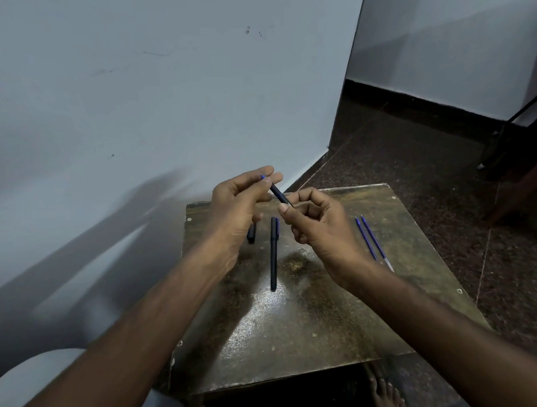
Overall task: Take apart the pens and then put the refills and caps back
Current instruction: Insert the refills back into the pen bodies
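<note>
My left hand (235, 205) pinches the upper end of a dark pen barrel (278, 193) held above the table. My right hand (316, 223) pinches the barrel's lower tip between thumb and forefinger. A capped black pen (274, 257) lies lengthwise on the worn table (301, 328) just below my hands. A short black cap (251, 233) lies to its left, partly hidden by my left hand. Two blue refills (370, 239) lie side by side to the right of my right wrist.
The small table stands against a pale wall (126, 102) on the left. A dark speckled floor (433, 166) lies to the right, with dark furniture legs at the far right. A bare foot (387, 392) shows under the table's near edge, and a grey-clad knee (35, 388) at the lower left.
</note>
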The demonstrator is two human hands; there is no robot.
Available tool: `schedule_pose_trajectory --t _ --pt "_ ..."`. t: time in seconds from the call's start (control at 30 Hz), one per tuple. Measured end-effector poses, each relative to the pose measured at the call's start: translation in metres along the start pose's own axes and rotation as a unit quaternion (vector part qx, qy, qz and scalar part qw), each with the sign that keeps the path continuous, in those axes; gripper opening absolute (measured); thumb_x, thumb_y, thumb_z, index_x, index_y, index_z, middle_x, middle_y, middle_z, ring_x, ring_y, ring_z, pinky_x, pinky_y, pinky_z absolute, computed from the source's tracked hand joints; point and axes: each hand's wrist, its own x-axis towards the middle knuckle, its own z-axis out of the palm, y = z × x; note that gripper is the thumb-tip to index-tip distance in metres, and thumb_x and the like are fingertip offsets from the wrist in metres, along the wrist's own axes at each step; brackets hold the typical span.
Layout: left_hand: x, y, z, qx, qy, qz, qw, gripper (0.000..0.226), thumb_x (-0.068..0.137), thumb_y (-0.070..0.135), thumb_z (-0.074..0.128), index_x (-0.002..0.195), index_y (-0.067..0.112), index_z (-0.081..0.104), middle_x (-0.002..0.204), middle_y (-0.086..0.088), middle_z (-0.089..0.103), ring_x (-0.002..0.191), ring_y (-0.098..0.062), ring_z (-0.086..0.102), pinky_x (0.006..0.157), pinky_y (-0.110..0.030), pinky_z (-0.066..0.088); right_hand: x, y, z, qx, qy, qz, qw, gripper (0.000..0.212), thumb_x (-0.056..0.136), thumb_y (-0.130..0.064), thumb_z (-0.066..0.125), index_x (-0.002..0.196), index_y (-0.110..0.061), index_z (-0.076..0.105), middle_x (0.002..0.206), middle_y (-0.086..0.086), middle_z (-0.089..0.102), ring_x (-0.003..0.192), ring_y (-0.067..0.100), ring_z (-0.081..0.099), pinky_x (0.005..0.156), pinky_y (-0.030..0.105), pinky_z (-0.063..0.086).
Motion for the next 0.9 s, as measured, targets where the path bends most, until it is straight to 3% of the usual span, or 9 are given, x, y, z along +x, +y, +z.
schedule_pose_trajectory --t 0.1,0.2,0.3,0.37,0.43,0.53,0.63,0.77,0.9 --pt "-0.003 -0.002 0.002 0.039 0.048 0.014 0.998 0.032 0.089 0.052 0.085 0.106 0.025 0.084 0.104 0.017 0.085 0.091 0.005 0.077 0.074 -0.021 0.053 -0.001 -0.001 0.002 0.010 -0.010 -0.004 1.000 0.012 0.100 -0.022 0.079 0.105 -0.014 0.070 0.074 -0.002 0.063 0.062 0.011 0.054 0.057 0.025 0.046" --pt "-0.002 -0.008 -0.001 0.051 0.068 0.035 0.996 0.028 0.085 0.046 0.090 0.094 0.021 0.084 0.087 0.007 0.085 0.073 0.006 0.073 0.060 -0.009 0.050 -0.002 0.000 0.004 0.015 -0.015 -0.002 1.000 0.011 0.101 -0.021 0.078 0.104 -0.014 0.070 0.073 -0.004 0.063 0.061 0.009 0.055 0.057 0.024 0.047" --pt "0.000 -0.003 -0.003 0.031 0.006 0.021 0.999 0.015 0.095 0.030 0.083 0.108 0.022 0.084 0.102 0.010 0.087 0.092 0.008 0.077 0.068 -0.009 0.052 -0.002 0.001 0.005 0.023 -0.012 0.009 1.000 0.013 0.101 -0.020 0.078 0.106 -0.011 0.070 0.075 0.001 0.063 0.060 0.009 0.057 0.057 0.025 0.046" --pt "0.000 0.002 -0.001 0.020 -0.043 -0.001 0.999 0.017 0.103 0.026 0.072 0.117 0.025 0.082 0.117 0.014 0.084 0.113 0.002 0.075 0.084 -0.023 0.054 -0.002 0.002 0.005 0.018 -0.011 0.012 1.000 0.014 0.100 -0.020 0.078 0.107 -0.010 0.069 0.074 0.001 0.062 0.060 0.009 0.056 0.057 0.025 0.045" --pt "-0.001 0.004 0.002 0.014 -0.033 -0.011 0.999 0.022 0.100 0.038 0.073 0.118 0.026 0.081 0.123 0.016 0.082 0.122 -0.004 0.073 0.094 -0.033 0.053 -0.002 0.003 0.005 0.020 -0.014 0.010 1.000 0.012 0.101 -0.020 0.078 0.105 -0.012 0.069 0.073 0.001 0.061 0.059 0.009 0.055 0.056 0.025 0.045" --pt "-0.004 -0.001 0.004 0.025 0.047 0.010 0.999 0.035 0.089 0.049 0.086 0.105 0.018 0.083 0.098 0.010 0.086 0.095 0.003 0.078 0.084 -0.023 0.057 -0.002 0.003 0.007 0.020 -0.012 0.000 1.000 0.009 0.100 -0.021 0.078 0.099 -0.017 0.069 0.074 0.000 0.063 0.060 0.009 0.055 0.056 0.025 0.046" --pt "-0.004 -0.008 0.001 0.028 0.082 0.034 0.996 0.031 0.084 0.040 0.093 0.095 0.013 0.085 0.080 0.004 0.084 0.073 0.004 0.075 0.064 -0.010 0.053 -0.005 0.003 0.009 0.015 0.002 -0.011 1.000 0.010 0.100 -0.019 0.078 0.096 -0.016 0.069 0.077 0.003 0.068 0.060 0.010 0.059 0.057 0.025 0.048" --pt "-0.007 -0.006 0.002 -0.015 0.072 0.024 0.997 0.026 0.091 0.035 0.087 0.099 0.010 0.087 0.091 0.004 0.087 0.084 0.004 0.077 0.077 -0.015 0.056 -0.009 -0.003 0.011 -0.059 0.035 -0.072 0.995 0.009 0.104 -0.023 0.073 0.104 -0.014 0.073 0.090 0.005 0.081 0.054 0.019 0.068 0.054 0.023 0.052" --pt "-0.008 -0.007 0.005 -0.038 0.057 -0.018 0.997 0.017 0.097 0.036 0.080 0.089 0.023 0.089 0.097 0.012 0.086 0.085 0.000 0.067 0.083 -0.027 0.047 -0.008 -0.008 0.007 -0.191 0.073 -0.120 0.971 0.007 0.104 -0.029 0.074 0.106 -0.024 0.076 0.079 -0.006 0.080 0.059 0.004 0.072 0.057 0.013 0.050"
